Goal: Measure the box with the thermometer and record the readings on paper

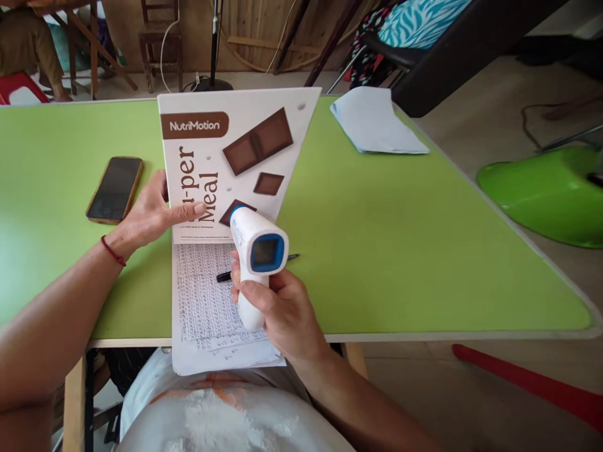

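My left hand (160, 210) grips the left side of a white NutriMotion box (202, 188) printed with brown chocolate pieces, its thumb across the front. The box is tilted up toward me above the table. In my right hand (282, 307) is a white and blue infrared thermometer (252, 251), its dark screen facing me and its front end close to the lower part of the box; I cannot tell if they touch. Handwritten sheets (207, 307) lie below the box, partly hidden by it. Behind the thermometer, a black pen (223, 276) rests on them.
A phone (115, 189) in a tan case lies on the green table (377, 251), left of the box. Folded white paper (377, 119) is at the far right edge. A green chair (541, 194) stands to the right; a person's leg (40, 44) shows at upper left.
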Demonstrator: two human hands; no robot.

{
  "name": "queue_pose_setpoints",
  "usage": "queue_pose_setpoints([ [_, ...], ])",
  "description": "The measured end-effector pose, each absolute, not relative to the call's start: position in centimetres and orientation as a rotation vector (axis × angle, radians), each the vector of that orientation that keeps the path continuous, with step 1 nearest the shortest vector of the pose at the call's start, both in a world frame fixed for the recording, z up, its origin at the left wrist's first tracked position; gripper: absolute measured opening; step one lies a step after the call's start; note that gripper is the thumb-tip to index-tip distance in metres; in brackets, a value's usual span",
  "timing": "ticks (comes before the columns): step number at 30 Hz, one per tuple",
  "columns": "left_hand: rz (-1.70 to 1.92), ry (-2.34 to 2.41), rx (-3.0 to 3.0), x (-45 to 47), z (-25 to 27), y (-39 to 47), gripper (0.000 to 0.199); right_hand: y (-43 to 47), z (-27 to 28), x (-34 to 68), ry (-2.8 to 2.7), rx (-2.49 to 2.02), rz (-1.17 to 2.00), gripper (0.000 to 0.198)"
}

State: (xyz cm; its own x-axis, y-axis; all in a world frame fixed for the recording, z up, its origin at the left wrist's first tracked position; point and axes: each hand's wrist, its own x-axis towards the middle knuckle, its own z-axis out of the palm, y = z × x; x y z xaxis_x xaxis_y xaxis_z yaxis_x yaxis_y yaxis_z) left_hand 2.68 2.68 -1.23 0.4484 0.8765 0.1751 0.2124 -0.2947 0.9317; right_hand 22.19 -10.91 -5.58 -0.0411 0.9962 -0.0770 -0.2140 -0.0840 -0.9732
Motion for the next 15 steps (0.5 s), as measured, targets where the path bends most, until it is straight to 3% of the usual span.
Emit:
queue_pose_setpoints([
  [15,0.906,0.913,1.778,2.7,-1.3,2.6,0.061,-10.8,-6.8,21.7,-0.927,-1.1,1.428,0.026],
])
